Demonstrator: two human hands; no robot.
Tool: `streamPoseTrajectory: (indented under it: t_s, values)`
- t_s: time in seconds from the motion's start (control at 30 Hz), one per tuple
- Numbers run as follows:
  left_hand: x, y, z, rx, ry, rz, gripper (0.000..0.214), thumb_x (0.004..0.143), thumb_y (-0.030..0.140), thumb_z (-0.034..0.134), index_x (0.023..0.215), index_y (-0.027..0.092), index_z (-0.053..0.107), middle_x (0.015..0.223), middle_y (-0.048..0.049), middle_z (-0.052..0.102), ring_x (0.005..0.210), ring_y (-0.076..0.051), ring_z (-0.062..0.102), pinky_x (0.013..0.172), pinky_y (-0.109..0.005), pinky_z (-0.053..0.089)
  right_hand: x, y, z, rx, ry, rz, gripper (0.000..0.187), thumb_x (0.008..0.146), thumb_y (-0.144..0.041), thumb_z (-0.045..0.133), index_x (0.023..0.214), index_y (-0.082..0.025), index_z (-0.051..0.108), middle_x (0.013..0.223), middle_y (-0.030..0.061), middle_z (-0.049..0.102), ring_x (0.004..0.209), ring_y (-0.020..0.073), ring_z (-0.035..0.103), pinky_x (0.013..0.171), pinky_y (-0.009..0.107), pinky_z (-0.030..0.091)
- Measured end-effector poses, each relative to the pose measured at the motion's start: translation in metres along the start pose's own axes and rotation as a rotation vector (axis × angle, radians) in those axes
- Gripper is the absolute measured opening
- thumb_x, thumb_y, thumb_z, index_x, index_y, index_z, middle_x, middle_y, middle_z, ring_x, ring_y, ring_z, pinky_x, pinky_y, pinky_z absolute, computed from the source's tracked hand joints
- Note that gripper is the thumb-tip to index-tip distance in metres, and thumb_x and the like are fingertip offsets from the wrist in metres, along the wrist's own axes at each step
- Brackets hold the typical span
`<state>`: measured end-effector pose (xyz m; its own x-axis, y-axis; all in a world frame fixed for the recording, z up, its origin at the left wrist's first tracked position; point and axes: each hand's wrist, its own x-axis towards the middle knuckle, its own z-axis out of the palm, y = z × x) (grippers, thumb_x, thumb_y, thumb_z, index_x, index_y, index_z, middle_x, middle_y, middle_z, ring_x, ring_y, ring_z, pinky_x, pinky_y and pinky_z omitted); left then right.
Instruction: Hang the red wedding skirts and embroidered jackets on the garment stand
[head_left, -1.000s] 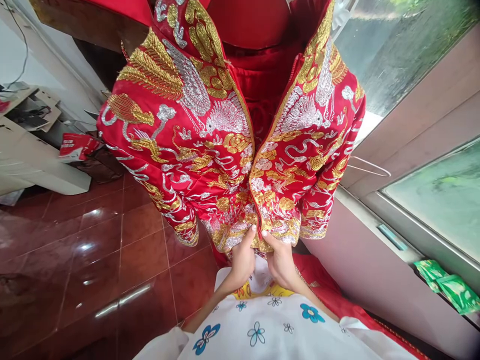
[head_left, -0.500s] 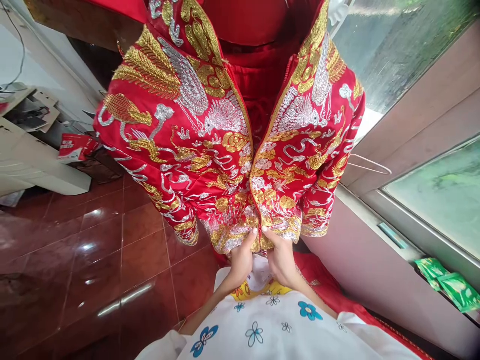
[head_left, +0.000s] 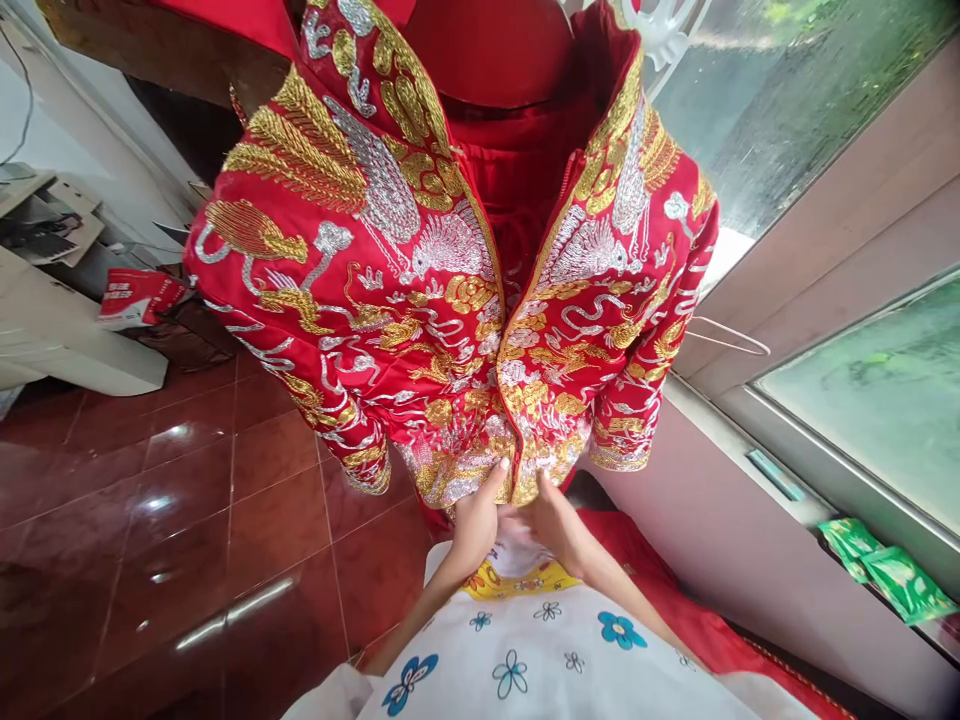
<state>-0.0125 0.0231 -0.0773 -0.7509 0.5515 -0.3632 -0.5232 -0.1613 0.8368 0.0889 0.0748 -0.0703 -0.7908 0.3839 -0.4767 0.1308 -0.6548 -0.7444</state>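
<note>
Hem of red jacket [head_left: 420, 300] is pinched in left hand [head_left: 474, 520] and right hand [head_left: 559, 525].

Satin jacket [head_left: 420, 300] – metallic embroidery, rough; floor tiles [head_left: 187, 520] – glossy.

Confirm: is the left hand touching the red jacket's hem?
Touching. The head view shows the left hand gripping the red jacket at its bottom hem, with the thumb lying over the gold embroidery and no gap.
</note>
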Motion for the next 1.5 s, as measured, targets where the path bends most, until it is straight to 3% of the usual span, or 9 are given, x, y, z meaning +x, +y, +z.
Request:
streamPoseTrajectory:
  t_s: [0.07, 0.1, 0.23, 0.33, 0.4, 0.53, 0.7, 1.03, 1.5]
  values:
    - [0.001, -0.001, 0.000, 0.022, 0.019, 0.022, 0.045, 0.067, 0.032, 0.076, 0.110, 0.022, 0.064, 0.111, -0.0049, 0.068, 0.118, -0.022, 0.054, 0.107, -0.036, 0.037, -0.012, 0.002, -0.014, -0.340, -0.157, 0.089, 0.062, 0.082, -0.068, 0.039, 0.074, -0.012, 0.065, 0.066, 0.0078, 0.065, 0.064, 0.0172, 0.062, 0.061, 0.028, 0.048]
    - [0.002, -0.001, 0.000, 0.026, 0.027, 0.041, 0.047, 0.066, 0.031, 0.076, 0.110, 0.022, 0.063, 0.109, -0.0044, 0.068, 0.119, -0.021, 0.053, 0.107, -0.035, 0.036, -0.017, -0.001, -0.018, -0.510, -0.138, 0.035, 0.058, 0.082, -0.065, 0.043, 0.067, -0.013, 0.063, 0.063, 0.0063, 0.064, 0.060, 0.0155, 0.060, 0.059, 0.026, 0.046]
    - [0.000, -0.001, 0.004, 0.008, 0.021, 0.015, 0.045, 0.066, 0.031, 0.076, 0.108, 0.021, 0.064, 0.102, -0.0043, 0.070, 0.117, -0.021, 0.055, 0.105, -0.036, 0.038, -0.022, -0.025, -0.011, -0.989, 0.295, -0.417, 0.037, 0.083, -0.049, 0.055, 0.068, -0.015, 0.057, 0.065, 0.0017, 0.061, 0.058, 0.0117, 0.052, 0.057, 0.022, 0.038]
    - [-0.001, 0.001, 0.004, -0.007, 0.003, -0.026, 0.043, 0.066, 0.031, 0.075, 0.106, 0.020, 0.066, 0.102, -0.0049, 0.070, 0.110, -0.023, 0.059, 0.102, -0.037, 0.040, -0.008, -0.041, 0.004, -1.350, 0.428, -0.493, 0.028, 0.081, -0.043, 0.061, 0.078, -0.016, 0.057, 0.073, 0.0034, 0.062, 0.067, 0.0158, 0.056, 0.061, 0.025, 0.038]
    - [0.000, 0.002, 0.002, -0.004, -0.002, 0.024, 0.046, 0.065, 0.028, 0.075, 0.109, 0.021, 0.064, 0.107, -0.0046, 0.069, 0.113, -0.022, 0.057, 0.103, -0.035, 0.039, 0.004, -0.047, 0.010, -1.575, 0.405, -0.433, 0.026, 0.083, -0.041, 0.060, 0.081, -0.016, 0.056, 0.077, 0.0057, 0.063, 0.072, 0.0187, 0.059, 0.060, 0.025, 0.037]
    - [0.004, -0.003, -0.009, 0.053, 0.017, 0.085, 0.050, 0.065, 0.026, 0.075, 0.112, 0.022, 0.062, 0.112, -0.0055, 0.067, 0.119, -0.022, 0.053, 0.104, -0.034, 0.039, 0.016, -0.050, 0.011, -1.821, 0.181, -0.351, 0.019, 0.091, -0.031, 0.049, 0.085, -0.015, 0.057, 0.081, 0.0076, 0.064, 0.077, 0.0181, 0.062, 0.060, 0.024, 0.036]
    - [0.007, -0.016, -0.023, 0.068, 0.095, 0.059, 0.048, 0.061, 0.027, 0.077, 0.106, 0.019, 0.064, 0.115, -0.0068, 0.065, 0.110, -0.023, 0.059, 0.101, -0.037, 0.041, 0.021, -0.048, 0.015, -2.018, 0.107, -0.350, 0.021, 0.090, -0.018, 0.041, 0.080, -0.013, 0.059, 0.076, 0.0098, 0.065, 0.075, 0.0197, 0.063, 0.058, 0.025, 0.037]
    - [0.007, -0.007, -0.025, -0.068, 0.047, 0.039, 0.054, 0.063, 0.024, 0.077, 0.114, 0.020, 0.061, 0.121, -0.0070, 0.062, 0.112, -0.022, 0.058, 0.103, -0.037, 0.041, 0.025, -0.038, 0.030, -1.969, 0.271, -0.327, 0.021, 0.089, -0.021, 0.040, 0.083, -0.014, 0.059, 0.080, 0.0100, 0.066, 0.076, 0.0196, 0.064, 0.055, 0.024, 0.036]
    - [0.013, -0.018, -0.025, 0.217, 0.059, 0.140, 0.027, 0.066, 0.025, 0.073, 0.091, 0.018, 0.068, 0.106, -0.0062, 0.068, 0.113, -0.023, 0.057, 0.107, -0.036, 0.035, 0.026, -0.049, 0.039, -1.973, 0.355, -0.230, 0.031, 0.089, -0.024, 0.040, 0.075, -0.013, 0.065, 0.075, 0.0137, 0.067, 0.070, 0.0243, 0.065, 0.056, 0.029, 0.042]
